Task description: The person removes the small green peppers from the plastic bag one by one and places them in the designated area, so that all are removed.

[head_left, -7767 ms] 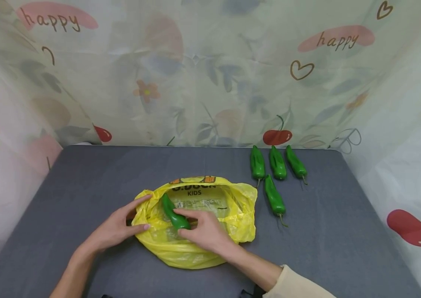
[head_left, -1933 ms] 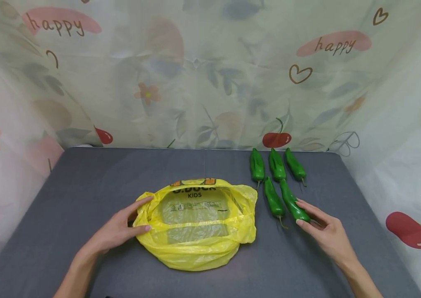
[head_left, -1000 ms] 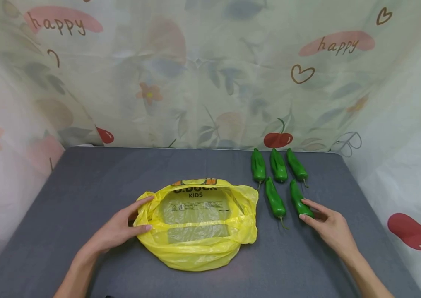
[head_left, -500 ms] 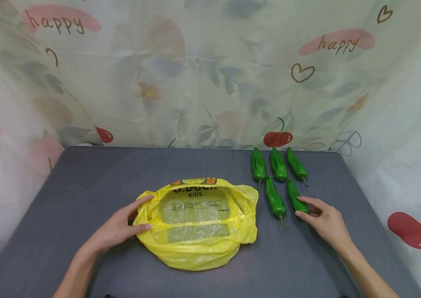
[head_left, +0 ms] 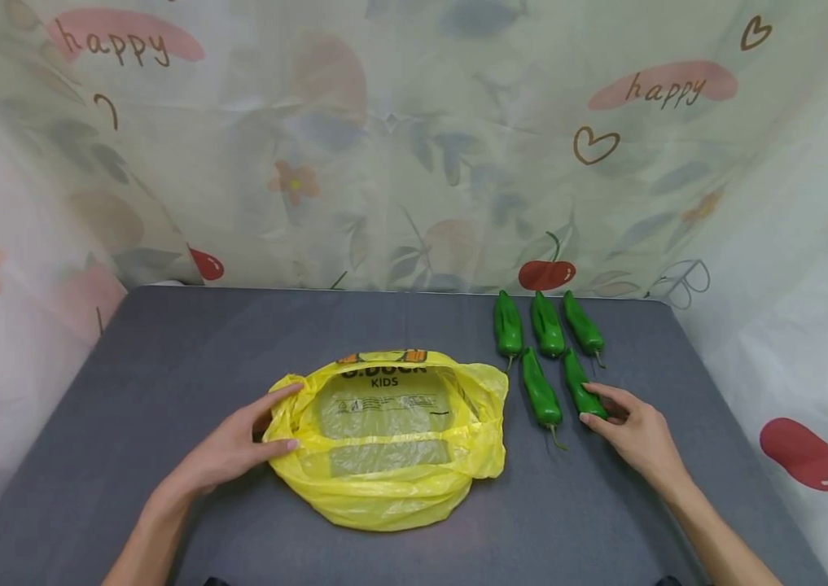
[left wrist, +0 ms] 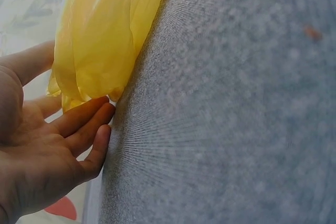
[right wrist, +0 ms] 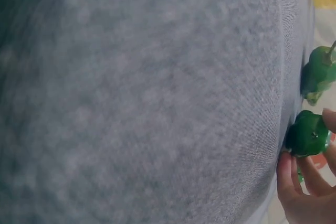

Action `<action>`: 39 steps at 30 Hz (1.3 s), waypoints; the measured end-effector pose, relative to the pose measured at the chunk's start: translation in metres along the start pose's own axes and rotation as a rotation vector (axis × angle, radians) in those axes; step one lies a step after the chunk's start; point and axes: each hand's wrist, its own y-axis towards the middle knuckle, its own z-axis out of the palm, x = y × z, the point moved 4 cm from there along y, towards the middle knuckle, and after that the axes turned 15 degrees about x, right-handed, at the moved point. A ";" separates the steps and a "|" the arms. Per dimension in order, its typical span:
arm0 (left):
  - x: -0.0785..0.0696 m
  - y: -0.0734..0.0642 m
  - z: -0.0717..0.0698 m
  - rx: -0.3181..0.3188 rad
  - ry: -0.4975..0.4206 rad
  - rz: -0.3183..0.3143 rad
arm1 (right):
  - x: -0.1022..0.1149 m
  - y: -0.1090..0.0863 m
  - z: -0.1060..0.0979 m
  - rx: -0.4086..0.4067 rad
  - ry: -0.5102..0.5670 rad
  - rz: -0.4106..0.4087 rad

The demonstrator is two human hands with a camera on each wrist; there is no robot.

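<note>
A crumpled yellow plastic bag lies with its mouth spread toward me, lettering showing inside. My left hand holds its left rim, thumb and index finger reaching over the edge. In the left wrist view, the other fingers lie low against the bag's outside. To the right of the bag, my right hand grips the near end of a green pepper between thumb and fingers. That pepper rests on the table, and its stemless near end shows in the right wrist view.
Beside the gripped pepper lies another green pepper with its stem toward me. Behind them, a row of three peppers has a left, a middle and a right one. A printed curtain hangs behind the grey table.
Since the earliest frame, my right hand has left the bag, and the pepper it held there now lies beside the others. Lately it has shifted that pepper slightly. My left hand stays put.
</note>
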 end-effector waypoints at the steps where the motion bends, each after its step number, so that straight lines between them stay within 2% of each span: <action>1: 0.000 0.000 0.000 -0.002 0.000 -0.002 | 0.000 0.001 0.000 0.003 0.002 -0.003; 10: 0.003 0.004 0.002 -0.016 -0.002 -0.004 | 0.002 -0.001 -0.003 -0.021 -0.017 -0.021; 17: -0.003 0.001 0.001 -0.003 -0.025 0.025 | 0.013 -0.010 -0.003 -0.109 -0.030 -0.079; 20: -0.005 -0.002 -0.001 -0.022 0.021 0.045 | 0.022 -0.011 -0.004 -0.141 -0.045 -0.120; 24: -0.008 -0.007 -0.003 -0.079 0.122 0.063 | 0.035 -0.010 -0.007 -0.161 -0.071 -0.184; 29: -0.013 -0.013 -0.005 -0.135 0.196 0.091 | 0.049 -0.009 -0.006 -0.146 -0.086 -0.253; 32: -0.015 -0.015 -0.007 -0.162 0.229 0.096 | 0.057 -0.007 -0.004 -0.118 -0.087 -0.261; 35: -0.016 -0.016 -0.011 -0.194 0.281 0.069 | 0.064 -0.005 -0.001 -0.081 -0.102 -0.254; 39: -0.014 -0.018 -0.015 -0.229 0.358 -0.016 | 0.071 -0.002 0.004 -0.039 -0.145 -0.257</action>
